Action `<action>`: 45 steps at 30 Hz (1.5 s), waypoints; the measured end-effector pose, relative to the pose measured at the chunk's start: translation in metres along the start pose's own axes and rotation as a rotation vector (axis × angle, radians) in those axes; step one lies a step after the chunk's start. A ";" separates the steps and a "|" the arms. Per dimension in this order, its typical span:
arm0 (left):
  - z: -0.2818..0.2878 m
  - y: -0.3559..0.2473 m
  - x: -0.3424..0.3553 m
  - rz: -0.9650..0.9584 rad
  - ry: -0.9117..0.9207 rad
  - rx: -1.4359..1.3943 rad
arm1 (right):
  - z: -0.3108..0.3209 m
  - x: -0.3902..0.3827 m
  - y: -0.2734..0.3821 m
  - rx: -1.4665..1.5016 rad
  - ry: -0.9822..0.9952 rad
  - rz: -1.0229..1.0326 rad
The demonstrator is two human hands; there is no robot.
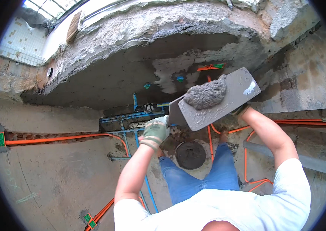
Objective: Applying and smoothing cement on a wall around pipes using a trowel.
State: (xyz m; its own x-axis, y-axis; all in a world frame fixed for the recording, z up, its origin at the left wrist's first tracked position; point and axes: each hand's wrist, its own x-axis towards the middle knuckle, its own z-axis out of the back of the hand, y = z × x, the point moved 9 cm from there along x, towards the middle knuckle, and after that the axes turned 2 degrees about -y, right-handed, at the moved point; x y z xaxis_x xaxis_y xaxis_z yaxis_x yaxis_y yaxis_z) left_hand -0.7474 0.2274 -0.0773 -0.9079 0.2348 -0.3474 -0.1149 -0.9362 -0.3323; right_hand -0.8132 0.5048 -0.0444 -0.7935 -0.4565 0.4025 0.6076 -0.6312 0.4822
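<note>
My left hand (156, 131), in a pale green work glove, is closed at the grip of a plastering trowel; its grey blade (175, 114) tilts beside and partly behind a flat grey hawk (234, 92). A mound of wet mortar (206, 93) lies on the hawk. My right hand (241, 109) supports the hawk from underneath, and the board hides most of its fingers. Beyond the tools, the wall carries a dark band of fresh mortar (105, 73) and a lighter uncoated patch (178, 67).
Blue pipes (137, 144) and orange conduits (66, 138) run along the walls and floor. A round dark floor cover (190, 155) lies between my feet. A grey board (297, 158) rests at right. A wide brush (74, 27) sits on the rough ledge (140, 27).
</note>
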 end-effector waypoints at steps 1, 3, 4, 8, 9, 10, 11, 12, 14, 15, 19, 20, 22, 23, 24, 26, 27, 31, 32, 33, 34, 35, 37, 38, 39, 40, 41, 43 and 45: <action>-0.032 0.014 0.013 0.093 -0.034 -0.094 | -0.017 -0.002 -0.035 0.323 0.012 -0.192; -0.097 0.036 0.035 0.306 -0.112 -0.427 | -0.041 0.020 -0.045 0.506 0.086 -0.379; -0.178 0.178 0.006 0.385 -0.346 -1.341 | -0.080 0.100 0.058 0.599 0.158 -0.278; -0.206 0.036 0.111 0.285 0.080 -1.319 | -0.128 0.089 -0.085 -0.394 0.261 -0.413; -0.187 0.011 0.101 0.471 0.096 -1.321 | -0.130 0.093 -0.075 -0.502 0.305 -0.316; -0.164 0.007 0.081 0.669 0.074 -1.305 | -0.132 0.111 -0.043 -0.589 0.338 -0.192; -0.144 0.006 0.075 0.664 0.059 -1.297 | -0.133 0.124 -0.028 -0.585 0.323 -0.187; -0.124 0.001 0.077 0.616 0.009 -1.277 | -0.127 0.136 -0.014 -0.550 0.234 -0.137; -0.113 -0.003 0.073 0.579 -0.040 -1.266 | -0.124 0.154 0.020 -0.511 0.158 -0.081; -0.112 -0.006 0.074 0.566 -0.026 -1.391 | -0.131 0.168 0.033 -0.474 0.345 -0.177; -0.119 -0.015 0.081 0.602 -0.030 -1.668 | -0.118 0.189 0.070 -0.377 0.478 -0.276; -0.121 -0.018 0.081 0.620 -0.023 -1.732 | -0.111 0.191 0.072 -0.323 0.445 -0.295; -0.133 0.007 0.086 0.540 -0.056 -1.556 | -0.102 0.208 0.097 -0.292 0.469 -0.273; -0.138 0.015 0.088 0.459 -0.051 -1.379 | -0.102 0.214 0.108 -0.279 0.476 -0.264; -0.134 0.003 0.089 0.455 -0.039 -1.384 | -0.098 0.213 0.100 -0.285 0.484 -0.276; -0.129 -0.019 0.077 0.674 0.027 -1.556 | -0.084 0.216 0.089 -0.261 0.455 -0.287; -0.125 -0.015 0.072 0.684 0.010 -1.549 | -0.076 0.222 0.101 -0.246 0.467 -0.284; -0.132 -0.019 0.081 0.610 0.032 -1.603 | -0.052 0.236 0.114 -0.227 0.536 -0.280; -0.138 -0.018 0.085 0.581 0.046 -1.546 | -0.051 0.241 0.113 -0.213 0.509 -0.241; -0.153 -0.016 0.086 0.585 0.057 -1.540 | -0.051 0.245 0.112 -0.213 0.549 -0.248; -0.155 -0.005 0.090 0.468 -0.055 -1.463 | -0.052 0.250 0.118 -0.202 0.589 -0.241; -0.156 0.004 0.093 0.346 -0.162 -1.380 | -0.050 0.252 0.122 -0.191 0.619 -0.246; -0.140 0.025 0.089 0.114 -0.385 -1.185 | -0.052 0.257 0.125 -0.193 0.656 -0.142; -0.128 0.033 0.081 0.000 -0.489 -1.077 | -0.054 0.254 0.128 -0.213 0.696 -0.047; -0.120 0.011 0.084 -0.007 -0.469 -1.096 | -0.048 0.239 0.098 -0.189 0.694 -0.133; -0.124 -0.022 0.087 0.316 -0.249 -1.352 | -0.028 0.214 0.054 -0.188 0.687 -0.247; -0.128 -0.032 0.069 0.678 -0.045 -1.538 | -0.016 0.200 0.028 -0.164 0.605 -0.336; -0.106 -0.022 0.057 0.686 -0.064 -1.569 | -0.004 0.186 0.005 -0.115 0.515 -0.439; -0.100 -0.007 0.051 0.693 -0.071 -1.605 | -0.003 0.169 -0.005 -0.021 0.496 -0.523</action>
State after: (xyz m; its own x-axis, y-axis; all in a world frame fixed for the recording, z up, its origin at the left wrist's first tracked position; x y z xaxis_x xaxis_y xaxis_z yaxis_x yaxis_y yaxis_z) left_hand -0.7529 0.2722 -0.1808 -0.6315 -0.1132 -0.7671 0.7060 0.3251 -0.6292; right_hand -0.9509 0.4286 0.0186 -0.9054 -0.3190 -0.2802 0.1470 -0.8547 0.4979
